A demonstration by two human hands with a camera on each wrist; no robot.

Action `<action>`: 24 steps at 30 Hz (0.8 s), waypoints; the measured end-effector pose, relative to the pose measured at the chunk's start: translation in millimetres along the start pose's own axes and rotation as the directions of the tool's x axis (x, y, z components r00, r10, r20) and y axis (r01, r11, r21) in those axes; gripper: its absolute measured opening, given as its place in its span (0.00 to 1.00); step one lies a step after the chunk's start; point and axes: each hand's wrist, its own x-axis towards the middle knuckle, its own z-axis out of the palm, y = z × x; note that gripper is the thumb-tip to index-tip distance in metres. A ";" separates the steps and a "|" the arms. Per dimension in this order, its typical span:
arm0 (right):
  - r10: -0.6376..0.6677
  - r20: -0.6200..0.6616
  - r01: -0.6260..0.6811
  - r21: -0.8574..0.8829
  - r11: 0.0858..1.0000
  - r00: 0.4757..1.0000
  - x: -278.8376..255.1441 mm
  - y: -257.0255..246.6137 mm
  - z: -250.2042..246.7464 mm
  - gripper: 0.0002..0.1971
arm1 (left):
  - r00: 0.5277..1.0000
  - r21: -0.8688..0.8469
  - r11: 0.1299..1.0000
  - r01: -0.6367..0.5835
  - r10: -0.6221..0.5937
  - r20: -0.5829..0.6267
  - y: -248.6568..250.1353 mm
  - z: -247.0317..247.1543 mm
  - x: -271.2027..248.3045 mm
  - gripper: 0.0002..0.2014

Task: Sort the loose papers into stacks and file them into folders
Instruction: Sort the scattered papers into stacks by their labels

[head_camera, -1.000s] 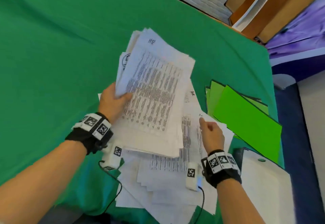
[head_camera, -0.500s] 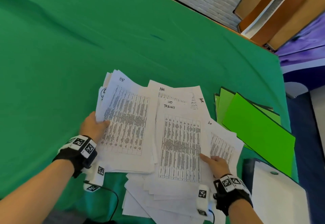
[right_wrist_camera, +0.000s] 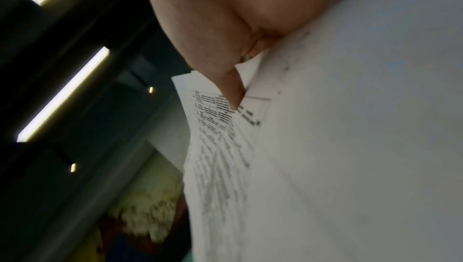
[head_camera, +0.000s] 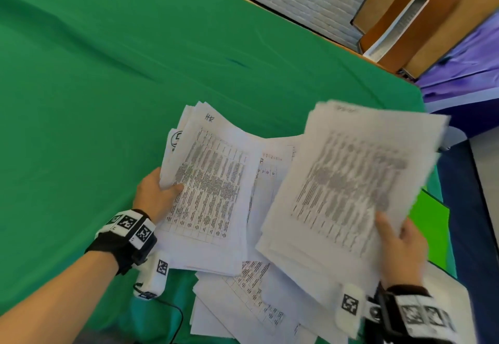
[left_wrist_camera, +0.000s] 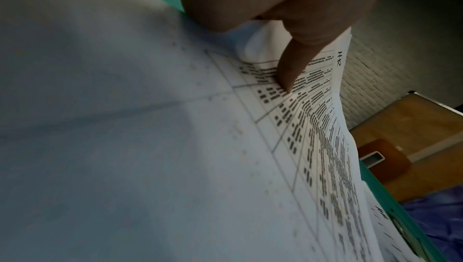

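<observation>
Green cloth [head_camera: 113, 79] covered the table where sorting had barely begun: the left hand [head_camera: 155, 195] pinched a white printed sheaf marked "HR" [head_camera: 213, 187], the right hand [head_camera: 399, 246] gripped a second lifted sheaf [head_camera: 348, 187], loose sheets [head_camera: 243, 300] lay unsorted beneath, and bright green folders [head_camera: 429, 225] (mostly hidden) waited unfilled.

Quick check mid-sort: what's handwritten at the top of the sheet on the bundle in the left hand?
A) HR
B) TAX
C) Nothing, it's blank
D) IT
A: the top sheet of the bundle gripped by the left hand bears a handwritten "HR" above its printed table, legible in both the head and left wrist views.
</observation>
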 end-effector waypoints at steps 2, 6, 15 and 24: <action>0.069 -0.007 -0.065 0.246 0.967 0.998 -4.7 -21.5 -13.2 0.14 | 0.998 -0.018 1.000 -0.004 0.005 0.056 3.4 7.2 -2.7 0.18; 0.138 0.101 -0.168 0.423 0.890 0.985 -10.9 -29.2 -11.7 0.10 | 0.986 -0.060 0.998 0.004 0.006 0.164 9.4 27.8 -12.2 0.14; 0.270 0.299 -0.273 -0.030 0.961 0.915 -53.3 69.6 71.0 0.03 | 0.980 0.068 0.998 -0.016 0.003 0.198 -5.4 48.9 -18.1 0.16; 0.347 0.411 -0.338 -0.096 0.936 0.843 -64.1 86.4 87.7 0.08 | 0.957 0.093 0.991 0.095 -0.116 0.265 -12.6 45.2 -18.7 0.23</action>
